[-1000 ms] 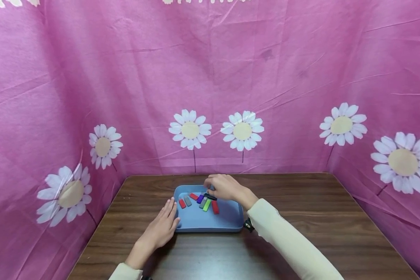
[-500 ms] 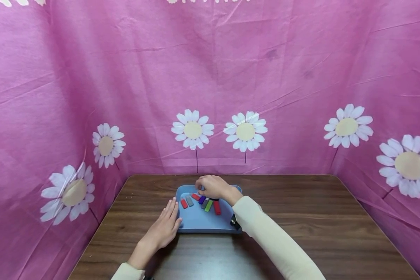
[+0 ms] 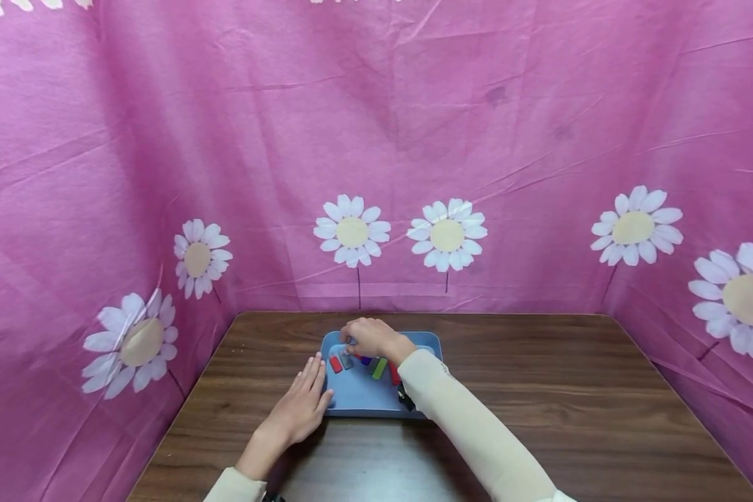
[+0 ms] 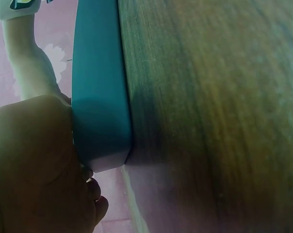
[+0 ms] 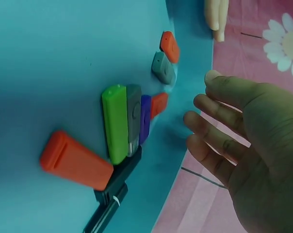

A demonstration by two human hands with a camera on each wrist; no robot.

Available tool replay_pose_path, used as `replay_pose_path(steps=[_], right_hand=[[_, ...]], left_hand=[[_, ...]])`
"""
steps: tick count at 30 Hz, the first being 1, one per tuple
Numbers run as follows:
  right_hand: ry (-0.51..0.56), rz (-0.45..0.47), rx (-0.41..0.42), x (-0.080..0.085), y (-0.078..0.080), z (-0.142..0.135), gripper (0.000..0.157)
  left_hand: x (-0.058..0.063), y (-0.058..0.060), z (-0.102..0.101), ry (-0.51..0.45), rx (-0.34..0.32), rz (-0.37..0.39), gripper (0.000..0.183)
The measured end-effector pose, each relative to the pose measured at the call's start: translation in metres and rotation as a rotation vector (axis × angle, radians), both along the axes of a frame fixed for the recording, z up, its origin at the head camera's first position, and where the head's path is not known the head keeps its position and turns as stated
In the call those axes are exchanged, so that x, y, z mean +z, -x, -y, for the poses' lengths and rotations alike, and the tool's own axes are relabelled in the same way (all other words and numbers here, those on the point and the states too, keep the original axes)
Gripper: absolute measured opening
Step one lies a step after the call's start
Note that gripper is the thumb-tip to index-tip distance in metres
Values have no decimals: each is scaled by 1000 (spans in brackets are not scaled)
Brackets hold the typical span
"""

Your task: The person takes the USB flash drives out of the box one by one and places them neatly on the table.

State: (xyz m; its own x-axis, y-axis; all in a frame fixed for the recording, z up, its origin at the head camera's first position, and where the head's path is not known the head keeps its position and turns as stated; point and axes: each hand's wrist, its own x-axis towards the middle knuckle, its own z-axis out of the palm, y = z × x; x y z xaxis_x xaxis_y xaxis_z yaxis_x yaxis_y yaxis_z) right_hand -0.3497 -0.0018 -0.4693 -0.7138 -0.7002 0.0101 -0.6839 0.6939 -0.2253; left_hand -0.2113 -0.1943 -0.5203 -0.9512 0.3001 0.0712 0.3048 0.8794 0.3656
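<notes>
Head view: right hand (image 3: 371, 337) hovers bent-fingered, empty, over blue tray (image 3: 359, 396); left hand (image 3: 300, 406) straight-fingered, no grip, at its left edge.

Smooth, seemingly plastic tray (image 3: 367, 399), wood-grained table (image 3: 539, 376)

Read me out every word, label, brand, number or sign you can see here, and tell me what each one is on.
None can be read.
Gray block beside the green block: small pale marks near one end, too blurred to read.
Black item: a pale mark, too small to read.
Black wrist device: light marks, too blurred to read.
</notes>
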Motion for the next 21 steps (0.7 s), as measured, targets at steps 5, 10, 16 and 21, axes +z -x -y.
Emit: replay_pose_path(steps=[5,10,16,21], right_hand=[[-31,20,-27,-4,2,10,28],[-55,30,-36,-8,1,15,32],[-173,16,-11,-14,-4,17,43],[-204,-3,-6,-16,-6,17,44]], left_hand=[[0,1,-1,-4,6,18,63],[-1,2,0,-5,3,26,64],[-7,4,3,21,0,2,65],[-1,4,3,0,-7,14,65]])
